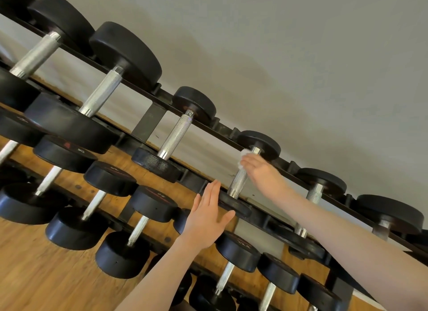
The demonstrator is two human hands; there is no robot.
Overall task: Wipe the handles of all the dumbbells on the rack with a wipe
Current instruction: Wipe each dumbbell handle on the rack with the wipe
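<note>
A crumpled white wipe (244, 156) sits under the fingers of the right hand (260, 168), wrapped against the upper part of a knurled silver dumbbell handle (238, 182) on the top tier of the black metal rack (150, 119). The right hand curls round wipe and handle together. The left hand (208, 218) is flat, its fingers straight and close together, pressing on the near black round head (236, 206) of that same dumbbell. Further black-headed dumbbells (176, 137) lie in cradles along the tiers, above a wooden floor (34, 276).
</note>
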